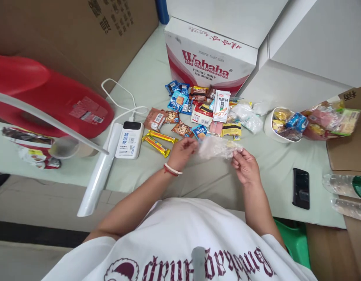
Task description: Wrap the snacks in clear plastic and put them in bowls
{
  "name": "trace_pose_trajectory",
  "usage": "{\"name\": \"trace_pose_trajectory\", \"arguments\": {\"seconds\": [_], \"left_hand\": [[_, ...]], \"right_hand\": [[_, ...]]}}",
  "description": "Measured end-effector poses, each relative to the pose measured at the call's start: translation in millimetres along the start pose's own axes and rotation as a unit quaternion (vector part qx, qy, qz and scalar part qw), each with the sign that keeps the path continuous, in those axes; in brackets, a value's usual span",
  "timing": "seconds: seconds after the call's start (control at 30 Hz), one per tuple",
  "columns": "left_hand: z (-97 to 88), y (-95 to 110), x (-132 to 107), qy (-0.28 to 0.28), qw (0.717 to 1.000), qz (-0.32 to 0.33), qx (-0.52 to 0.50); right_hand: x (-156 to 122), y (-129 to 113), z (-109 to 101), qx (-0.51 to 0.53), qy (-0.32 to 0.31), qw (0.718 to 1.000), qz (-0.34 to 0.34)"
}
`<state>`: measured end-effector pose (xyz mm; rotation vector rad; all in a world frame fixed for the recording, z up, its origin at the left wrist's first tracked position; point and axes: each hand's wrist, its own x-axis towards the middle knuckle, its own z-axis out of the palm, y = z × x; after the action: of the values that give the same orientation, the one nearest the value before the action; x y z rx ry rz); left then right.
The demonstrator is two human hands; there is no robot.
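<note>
Between my hands, low over the table's near side, a clear plastic bag is stretched out sideways. My right hand pinches the bag's right end between thumb and fingers. At its left end my left hand has its fingers curled together on the edge; the exact grip is blurred. Just beyond the bag lies a pile of wrapped snacks, with a white snack packet, a small blue packet and brown cookie packets. Two yellow-wrapped bars lie left of my left hand.
Behind the snacks stands a Wahaha carton. To the right are a white bowl of snacks and a phone. A white power bank, a plastic roll and a large red jug stand left.
</note>
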<state>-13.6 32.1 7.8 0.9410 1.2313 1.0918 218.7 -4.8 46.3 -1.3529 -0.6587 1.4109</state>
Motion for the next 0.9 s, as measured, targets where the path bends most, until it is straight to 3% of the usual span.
{"name": "trace_pose_trajectory", "arguments": {"seconds": [0.07, 0.13, 0.23, 0.33, 0.43, 0.57, 0.73, 0.9], "left_hand": [[-20.2, -3.2, -5.0, 0.040, 0.998, -0.042, -0.020], [-34.3, -1.2, -16.3, 0.082, 0.996, -0.037, 0.004], [-37.1, 11.8, -37.8, 0.102, 0.985, 0.077, 0.116], [-19.9, 28.1, -50.4, 0.012, 0.949, 0.213, 0.230], [6.1, 34.7, -46.9, -0.085, 0.928, 0.258, 0.256], [28.5, 31.7, -30.3, -0.121, 0.953, 0.208, 0.185], [20.3, 36.1, -20.0, -0.128, 0.986, 0.100, 0.033], [18.0, 45.1, -26.8, -0.056, 0.996, 0.056, -0.046]], "right_hand": [[4.1, -2.1, -8.6, 0.000, 0.002, 1.000, 0.027], [6.7, -0.7, -9.3, -0.015, -0.008, 0.998, 0.054], [6.3, 2.4, 3.3, -0.024, -0.029, 0.997, 0.065], [1.9, -0.2, 23.2, -0.012, -0.053, 0.996, 0.064], [-2.6, -9.1, 38.6, -0.015, -0.090, 0.993, 0.074], [-3.3, -26.3, 37.3, -0.050, -0.130, 0.987, 0.077], [5.1, -56.6, 6.1, -0.173, -0.186, 0.967, 0.022], [15.6, -66.0, 1.0, -0.194, -0.121, 0.969, -0.093]]}}
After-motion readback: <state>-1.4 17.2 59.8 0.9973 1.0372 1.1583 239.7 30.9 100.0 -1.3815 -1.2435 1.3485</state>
